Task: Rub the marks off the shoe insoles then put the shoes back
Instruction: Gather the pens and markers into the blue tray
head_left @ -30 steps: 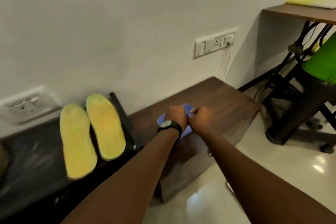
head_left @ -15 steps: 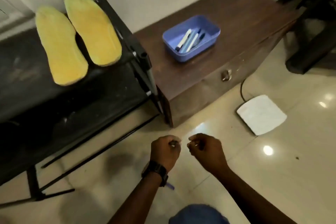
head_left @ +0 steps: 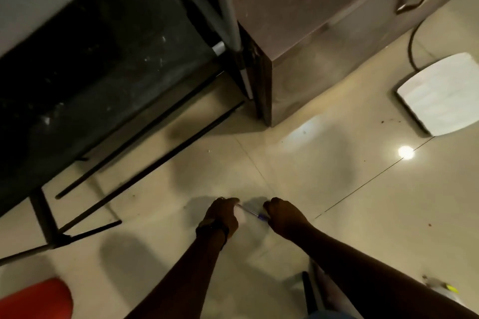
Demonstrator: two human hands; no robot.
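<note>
Dim, motion-blurred; lamp glare [head_left: 406,152] on floor [head_left: 337,189].

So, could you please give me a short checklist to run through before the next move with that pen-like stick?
1. Thin pen-like stick with a blue end held at both ends: ok. The left hand grips one end and the right hand the blue end.
2. Stick's tip ready for rubbing: cannot tell, too blurred.
3. Yellow insoles in sight: not ok, none in this view.
4. Black metal shoe rack located: ok, ahead to the left.
5. White flat pad on the floor apart from both hands: ok, off to the right.
</note>
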